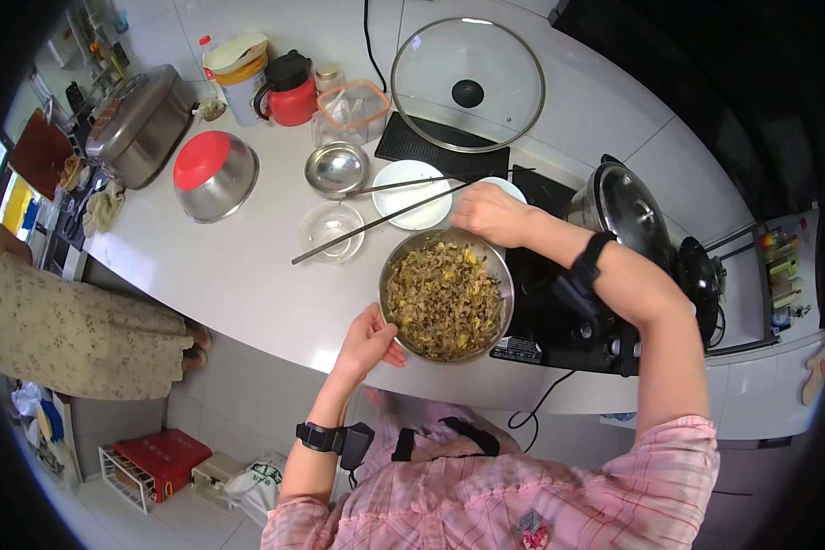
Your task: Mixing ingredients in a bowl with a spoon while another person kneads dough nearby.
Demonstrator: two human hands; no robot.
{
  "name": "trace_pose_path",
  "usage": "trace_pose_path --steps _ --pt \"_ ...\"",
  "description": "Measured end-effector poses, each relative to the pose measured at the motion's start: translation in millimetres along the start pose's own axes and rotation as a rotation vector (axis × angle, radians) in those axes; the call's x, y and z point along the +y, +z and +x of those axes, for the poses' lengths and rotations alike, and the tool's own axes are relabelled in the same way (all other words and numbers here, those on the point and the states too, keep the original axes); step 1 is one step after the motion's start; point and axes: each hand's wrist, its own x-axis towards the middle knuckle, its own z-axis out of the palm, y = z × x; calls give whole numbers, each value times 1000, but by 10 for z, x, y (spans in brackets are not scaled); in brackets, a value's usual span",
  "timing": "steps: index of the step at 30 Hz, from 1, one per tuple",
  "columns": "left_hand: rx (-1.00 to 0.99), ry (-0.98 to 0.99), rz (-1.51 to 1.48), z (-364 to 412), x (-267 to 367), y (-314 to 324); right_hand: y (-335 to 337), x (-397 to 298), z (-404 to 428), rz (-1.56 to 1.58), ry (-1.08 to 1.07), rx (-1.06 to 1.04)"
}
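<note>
A round metal bowl (386, 275) full of chopped filling (447, 299) with yellow egg-like bits stands at the counter's front edge. My left hand (371, 344) grips its rim at the lower left, thumb on top. Over its upper right rim is my right hand (491, 213), slightly blurred, knuckles up; whether its fingers pinch anything is hidden. A pair of long dark chopsticks (378, 221) lies across the dishes beyond the bowl, one passing close to my right fingers. Beneath them are a white plate (402, 199) and a clear bowl (326, 230). A small steel bowl (337, 168) sits behind.
A black stove (557, 323) with a lidded pot (625, 206) stands at right. A large glass lid (440, 62) leans on the wall. An upturned steel bowl with red base (203, 161), a red jug (292, 89) and a clear container (350, 124) are on the counter. Another person (82, 330) is at far left.
</note>
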Motion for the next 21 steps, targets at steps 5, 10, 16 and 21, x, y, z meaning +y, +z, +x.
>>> trace_pose_path --steps 5,10,16,21 --pt "-4 0 -40 -13 -49 28 -194 -500 -522 -48 377 -351" --pt "54 -1 -119 6 -117 84 -441 -1209 -616 197 751 -614" --pt "27 -12 -143 -9 -139 131 -72 -1541 -557 783 1227 -448" --pt "-4 -36 -94 -20 -111 110 33 -1460 -341 1282 1564 -242"
